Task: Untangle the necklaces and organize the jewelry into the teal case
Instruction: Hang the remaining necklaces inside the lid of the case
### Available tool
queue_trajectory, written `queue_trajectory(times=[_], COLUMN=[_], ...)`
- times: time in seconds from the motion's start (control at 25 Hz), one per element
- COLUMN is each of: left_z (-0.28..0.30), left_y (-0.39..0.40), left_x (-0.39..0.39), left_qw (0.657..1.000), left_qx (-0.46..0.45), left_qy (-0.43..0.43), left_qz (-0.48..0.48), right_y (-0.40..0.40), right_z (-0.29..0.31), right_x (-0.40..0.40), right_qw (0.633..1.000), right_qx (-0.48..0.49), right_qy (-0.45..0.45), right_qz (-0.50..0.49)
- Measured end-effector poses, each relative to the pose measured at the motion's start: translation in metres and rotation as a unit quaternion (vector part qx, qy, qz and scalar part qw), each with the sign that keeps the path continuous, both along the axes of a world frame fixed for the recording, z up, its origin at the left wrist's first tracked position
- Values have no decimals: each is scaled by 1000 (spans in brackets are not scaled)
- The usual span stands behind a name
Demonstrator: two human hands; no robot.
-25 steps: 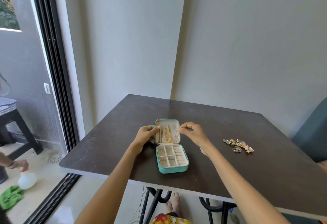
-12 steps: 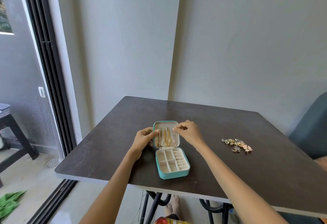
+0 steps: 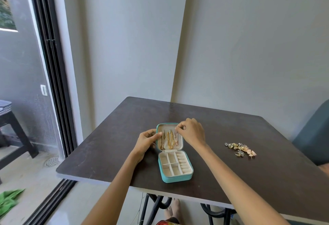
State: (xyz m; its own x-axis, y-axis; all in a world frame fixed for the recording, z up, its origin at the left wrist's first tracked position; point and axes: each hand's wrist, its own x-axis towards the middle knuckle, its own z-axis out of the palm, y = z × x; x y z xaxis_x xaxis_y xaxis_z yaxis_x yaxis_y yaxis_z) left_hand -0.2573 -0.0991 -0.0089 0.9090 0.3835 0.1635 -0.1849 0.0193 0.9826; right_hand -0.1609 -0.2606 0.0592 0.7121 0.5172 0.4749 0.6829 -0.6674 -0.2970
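Note:
The teal case point(image 3: 175, 178) lies open on the dark table point(image 3: 249, 180), its cream compartments bare. Its lid stands behind, with three necklaces point(image 3: 170, 140) hanging side by side inside it. My left hand point(image 3: 146, 140) grips the lid's left edge, thumb on the rim. My right hand point(image 3: 191, 132) is at the lid's upper right, its fingertips pinching the top of the rightmost necklace. A small pile of loose jewelry point(image 3: 240, 149), gold, silver and pink pieces, lies on the table to the right of the case.
The table stands in a wall corner. A dark sliding-door frame point(image 3: 51, 82) runs down the left, with a stool point(image 3: 12, 127) and a green cloth point(image 3: 8, 201) on the floor beyond. A teal chair point(image 3: 315, 139) is at the right edge.
My right hand has shifted slightly to the lid's upper right, onto the rightmost necklace. The left hand stays on the lid's edge. The head camera has drifted a little.

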Motion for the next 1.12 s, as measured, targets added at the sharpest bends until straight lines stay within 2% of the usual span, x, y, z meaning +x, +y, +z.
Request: queue_trajectory(times=[0.24,0.32,0.4,0.52,0.72,0.84,1.12], left_z=[0,0,0,-1,-2,-2,-1], left_y=[-1,-1,-1,-1,-1,-2,-2], left_x=[-1,-2,-2,-2,-3,-3,-4], left_qw=[1000,1000,1000,1000,1000,1000,1000], left_qx=[-8,-7,-5,-1,3,1,7], left_qy=[-3,-3,-3,-7,-10,-15,-15], left_qz=[1,0,-1,0,3,2,-1], right_y=[3,3,1,-1,1,0,-13], right_z=[-1,-1,-1,2,9,9,5], right_x=[-4,-4,-8,-18,-22,-22,-19], right_qw=[997,990,965,922,896,896,947], right_qx=[-39,-81,-162,-258,-311,-305,-180], right_qy=[-69,-112,-203,-285,-315,-320,-262], right_qz=[-14,-14,-28,-50,-46,-50,-38])
